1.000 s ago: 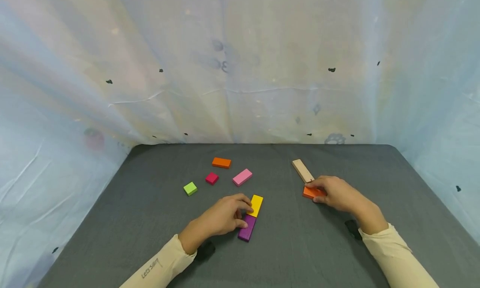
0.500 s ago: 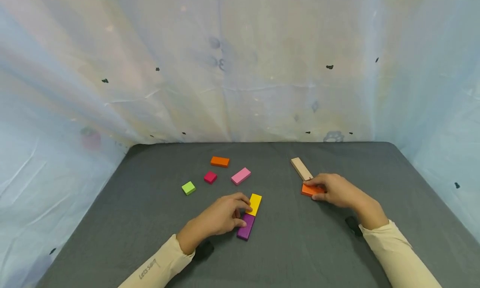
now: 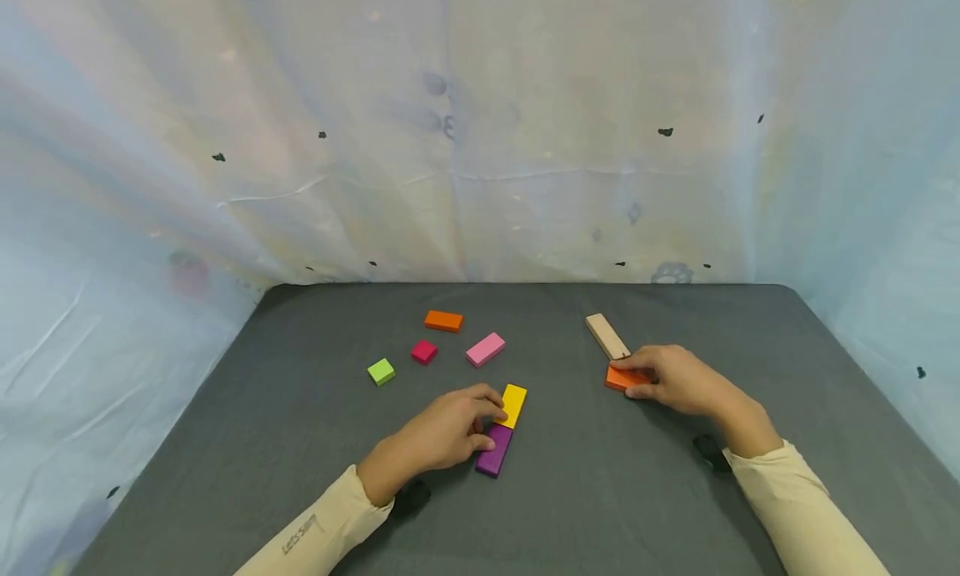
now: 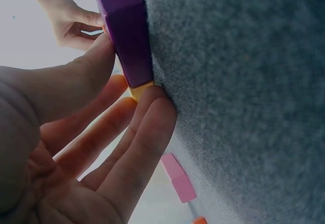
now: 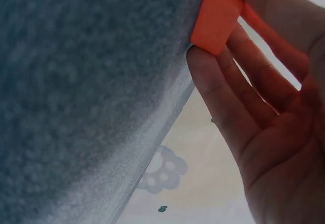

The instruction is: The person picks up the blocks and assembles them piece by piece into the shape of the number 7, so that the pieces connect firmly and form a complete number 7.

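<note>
My left hand point(image 3: 446, 430) lies over two blocks set end to end, a yellow one point(image 3: 514, 403) and a purple one point(image 3: 492, 459). Its thumb touches the purple block point(image 4: 129, 43), while the loosely extended fingers reach the yellow block point(image 4: 142, 89). To the right, my right hand point(image 3: 678, 382) grips an orange block point(image 3: 622, 378) between thumb and fingers, partly covering it. That block meets the near end of a longer, natural-wood block point(image 3: 606, 336) at an angle. In the right wrist view, the fingertips wrap the orange block's point(image 5: 218, 18) edge close to the cloth.
Farther back on the dark grey tabletop point(image 3: 570, 509) are another orange block point(image 3: 444, 321), a red block point(image 3: 424, 353), a pink block point(image 3: 486, 350) and a lime green block point(image 3: 381, 372). A pale patterned curtain point(image 3: 480, 142) rises behind the table and along its sides.
Both hands and all the blocks keep their places. Only the head view shifts slightly.
</note>
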`<state>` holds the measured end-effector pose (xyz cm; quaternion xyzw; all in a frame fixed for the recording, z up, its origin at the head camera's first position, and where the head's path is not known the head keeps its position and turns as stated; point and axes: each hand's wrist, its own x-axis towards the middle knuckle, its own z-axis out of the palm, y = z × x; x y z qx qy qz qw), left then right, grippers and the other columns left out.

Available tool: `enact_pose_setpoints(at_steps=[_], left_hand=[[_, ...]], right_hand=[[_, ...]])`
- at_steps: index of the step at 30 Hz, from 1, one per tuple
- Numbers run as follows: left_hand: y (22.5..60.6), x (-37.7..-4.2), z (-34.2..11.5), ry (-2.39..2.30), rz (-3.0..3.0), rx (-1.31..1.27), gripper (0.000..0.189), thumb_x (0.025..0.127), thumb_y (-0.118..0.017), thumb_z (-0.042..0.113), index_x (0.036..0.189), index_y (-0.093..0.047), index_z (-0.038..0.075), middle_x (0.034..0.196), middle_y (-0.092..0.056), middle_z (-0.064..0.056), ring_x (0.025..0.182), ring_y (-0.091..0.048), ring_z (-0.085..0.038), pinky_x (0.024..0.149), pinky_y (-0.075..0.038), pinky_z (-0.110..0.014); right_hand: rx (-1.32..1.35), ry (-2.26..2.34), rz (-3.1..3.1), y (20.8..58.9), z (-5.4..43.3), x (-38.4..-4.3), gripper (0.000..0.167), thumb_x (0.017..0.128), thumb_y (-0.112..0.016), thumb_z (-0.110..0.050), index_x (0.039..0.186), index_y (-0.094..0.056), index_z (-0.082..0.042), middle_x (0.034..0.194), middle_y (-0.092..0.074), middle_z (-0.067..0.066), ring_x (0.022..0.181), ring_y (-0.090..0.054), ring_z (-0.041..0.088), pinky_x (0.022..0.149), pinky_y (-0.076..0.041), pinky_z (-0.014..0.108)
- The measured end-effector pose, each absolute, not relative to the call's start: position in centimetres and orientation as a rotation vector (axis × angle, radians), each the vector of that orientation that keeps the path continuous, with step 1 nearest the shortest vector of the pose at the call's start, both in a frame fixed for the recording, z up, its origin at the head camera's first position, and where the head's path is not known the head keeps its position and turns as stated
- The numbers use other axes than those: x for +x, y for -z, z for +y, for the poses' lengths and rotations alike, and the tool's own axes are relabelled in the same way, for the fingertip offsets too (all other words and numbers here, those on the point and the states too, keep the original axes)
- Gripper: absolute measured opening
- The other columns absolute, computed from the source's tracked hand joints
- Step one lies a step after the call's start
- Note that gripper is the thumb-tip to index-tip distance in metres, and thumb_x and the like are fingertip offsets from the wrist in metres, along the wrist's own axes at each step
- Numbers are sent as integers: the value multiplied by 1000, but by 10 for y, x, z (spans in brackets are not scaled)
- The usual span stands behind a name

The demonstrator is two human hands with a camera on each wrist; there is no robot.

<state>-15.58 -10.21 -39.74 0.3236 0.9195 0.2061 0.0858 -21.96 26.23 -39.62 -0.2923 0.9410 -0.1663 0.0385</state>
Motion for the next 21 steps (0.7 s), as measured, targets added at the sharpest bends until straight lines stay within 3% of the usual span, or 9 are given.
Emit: enact_pose_setpoints(at_steps=[6,21], left_hand=[[398,-158,-100,-616,2744,976,33,88,-77,18,120,-72,11,127,-60,3,85,-58,-4,80,-51,-21],[396,-153,-102,-610,2745,964,32,89,-75,18,120,-72,12,127,-61,3,92,-60,-8,84,-52,-26]], right_hand=[[-947,481,2906,393,262,-217,42,89,-75,-22,129,-68,-14,118,-71,7,92,-62,14,76,-50,34],[-1013,489,2920,389,252,-214,42,91,-72,-13,132,-66,-15,123,-69,7,105,-65,23,87,-53,45]])
